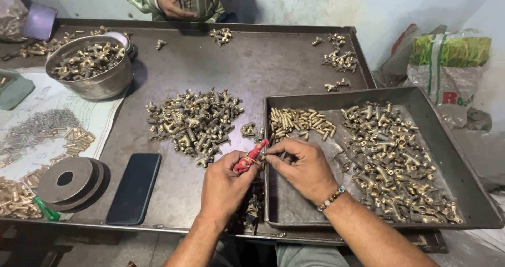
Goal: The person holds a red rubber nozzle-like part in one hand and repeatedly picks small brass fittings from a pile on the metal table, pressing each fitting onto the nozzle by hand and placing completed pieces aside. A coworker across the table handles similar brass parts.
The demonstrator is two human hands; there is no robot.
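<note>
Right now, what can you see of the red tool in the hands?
The red tool is small, with a plastic-looking handle tapering to a tip that points up and right. The left hand grips its lower part; the right hand pinches something tiny at its tip, too small to identify. It is held over the near-left edge of the grey metal tray.

Left hand [225, 185] grips a red-handled tool [251, 157], tip angled up toward the right hand [304, 168], whose fingertips pinch a small part too tiny to identify. Both hands meet over the near-left corner of a dark metal tray [294, 206] holding brass fittings [397, 159]. A loose pile of fittings [192, 122] lies left; black phone [134, 187] nearby.
</note>
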